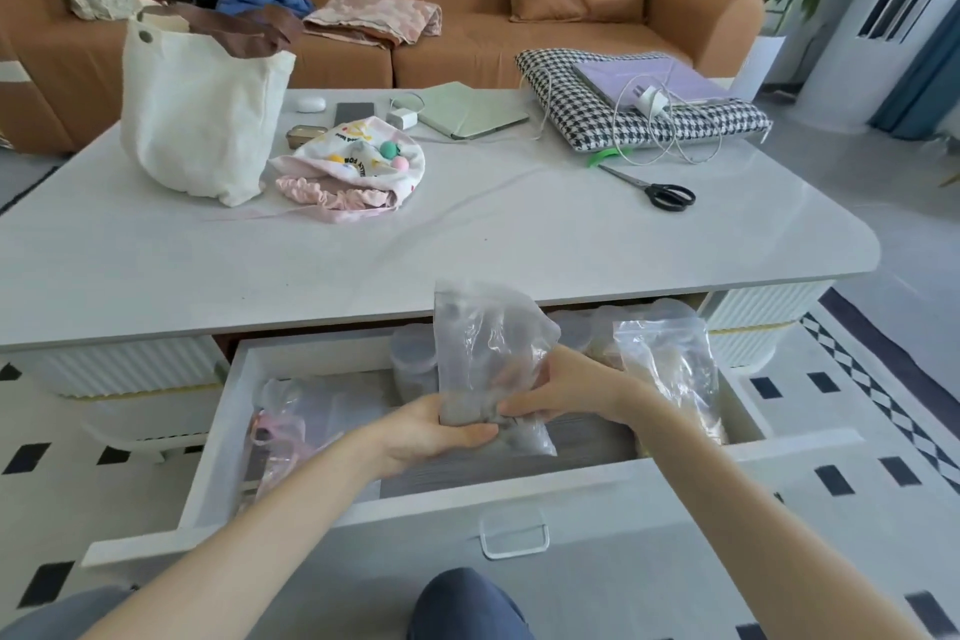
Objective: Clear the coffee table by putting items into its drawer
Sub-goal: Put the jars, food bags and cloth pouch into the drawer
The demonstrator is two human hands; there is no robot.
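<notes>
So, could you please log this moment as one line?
left hand, right hand: grip clear plastic bag; at open white drawer; black-handled scissors on white table

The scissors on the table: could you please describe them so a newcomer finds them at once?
On the white coffee table, find the houndstooth cushion at the far right. Just in front of it lie the scissors, the only item with black handles and metal blades.

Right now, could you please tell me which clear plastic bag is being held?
The upright clear plastic bag over the white drawer, gripped low by the left hand and right hand; the right-side zip bag and left-side bag sit untouched.
</notes>
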